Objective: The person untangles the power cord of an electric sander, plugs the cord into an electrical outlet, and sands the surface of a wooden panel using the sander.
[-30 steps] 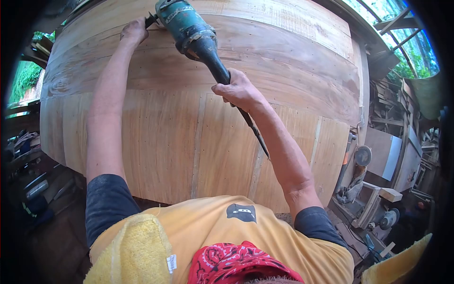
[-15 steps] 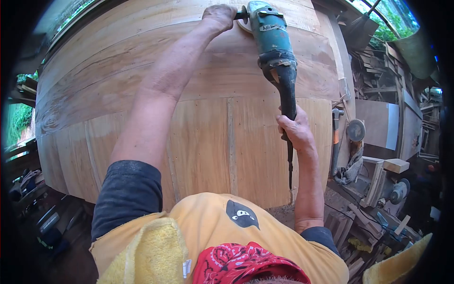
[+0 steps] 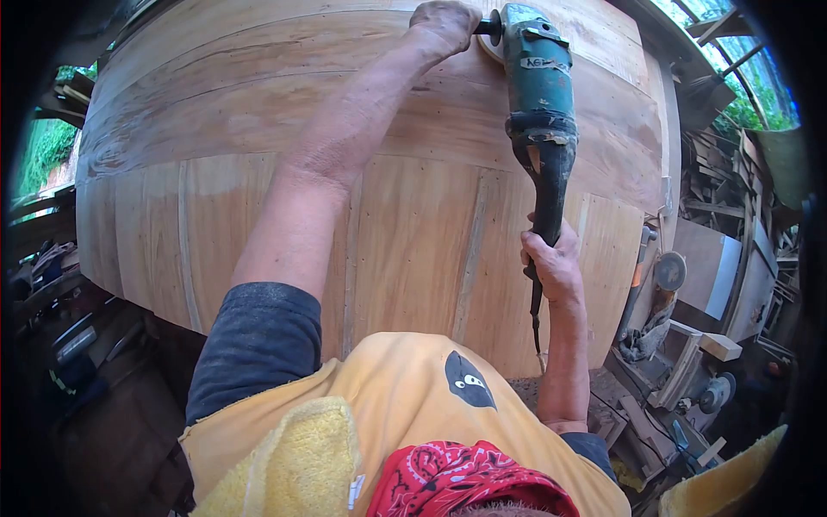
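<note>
A green and black angle grinder [image 3: 540, 82] lies over the far part of a wide wooden panel [image 3: 413, 207]. My left hand [image 3: 444, 26] is closed round its black side handle at the top of the view. Lower down, my right hand [image 3: 554, 258] wraps the black rear grip, from which a cord hangs. Part of a round pale disc [image 3: 492, 53] shows under the tool's head, against the wood; the tool's body hides the rest. Seams and small nail marks run across the panel.
Beyond the panel's right edge are a hammer [image 3: 639, 269], a second grinder with a round disc [image 3: 670, 270] and wood offcuts [image 3: 719, 346]. Another disc tool [image 3: 717, 393] sits lower right. Dark clutter fills the lower left.
The grinder and both hands sit further right in the view, with both grips kept. The panel and surroundings appear shifted and slightly rotated as the head view has turned.
</note>
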Available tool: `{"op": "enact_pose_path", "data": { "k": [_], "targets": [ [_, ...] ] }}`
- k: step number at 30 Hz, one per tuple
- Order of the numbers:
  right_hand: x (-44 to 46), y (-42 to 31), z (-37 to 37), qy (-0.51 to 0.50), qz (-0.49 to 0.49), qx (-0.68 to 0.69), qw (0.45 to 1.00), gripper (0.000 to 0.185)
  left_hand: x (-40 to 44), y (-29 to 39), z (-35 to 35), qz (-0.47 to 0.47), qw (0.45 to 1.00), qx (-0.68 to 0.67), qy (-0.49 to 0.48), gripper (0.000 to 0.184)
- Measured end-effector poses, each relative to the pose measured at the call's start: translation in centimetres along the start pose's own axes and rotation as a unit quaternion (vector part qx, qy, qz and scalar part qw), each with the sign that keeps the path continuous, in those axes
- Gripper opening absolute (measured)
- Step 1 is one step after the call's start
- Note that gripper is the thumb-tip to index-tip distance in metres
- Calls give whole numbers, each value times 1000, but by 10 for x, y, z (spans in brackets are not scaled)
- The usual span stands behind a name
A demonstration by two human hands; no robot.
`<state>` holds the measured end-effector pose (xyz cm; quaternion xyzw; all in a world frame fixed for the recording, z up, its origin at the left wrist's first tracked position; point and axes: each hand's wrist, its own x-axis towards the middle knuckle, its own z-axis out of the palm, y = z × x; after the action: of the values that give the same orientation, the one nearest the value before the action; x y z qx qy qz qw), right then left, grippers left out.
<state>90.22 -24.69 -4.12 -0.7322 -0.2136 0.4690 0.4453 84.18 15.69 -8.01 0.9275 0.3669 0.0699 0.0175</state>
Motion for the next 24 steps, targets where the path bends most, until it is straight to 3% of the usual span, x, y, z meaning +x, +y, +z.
{"op": "enact_pose_path", "data": {
  "k": [2,8,12,14,16,19,24],
  "targets": [
    [7,-8,31,-43,14,-33,998,24,-28,-54,-6,-64,996,50,-31,21],
    [36,-42,127,-185,6,-104,977,30,-142,-194,-54,-212,972,61,-81,29],
    [53,-55,173,-259,-72,-158,950,35,-207,-260,-59,-257,965,55,-9,32],
    [54,-49,177,-272,-117,-141,945,39,-223,-288,-49,-281,954,87,-52,34],
    [53,-30,170,-268,-143,-125,945,41,-228,-273,-54,-308,946,73,-74,37],
    [28,-28,126,-231,-95,-154,956,41,-209,-216,-53,-256,963,55,-67,27],
    [-11,3,20,-119,-26,-154,980,37,-128,-74,-38,-154,985,52,-60,25]
  ]
}}
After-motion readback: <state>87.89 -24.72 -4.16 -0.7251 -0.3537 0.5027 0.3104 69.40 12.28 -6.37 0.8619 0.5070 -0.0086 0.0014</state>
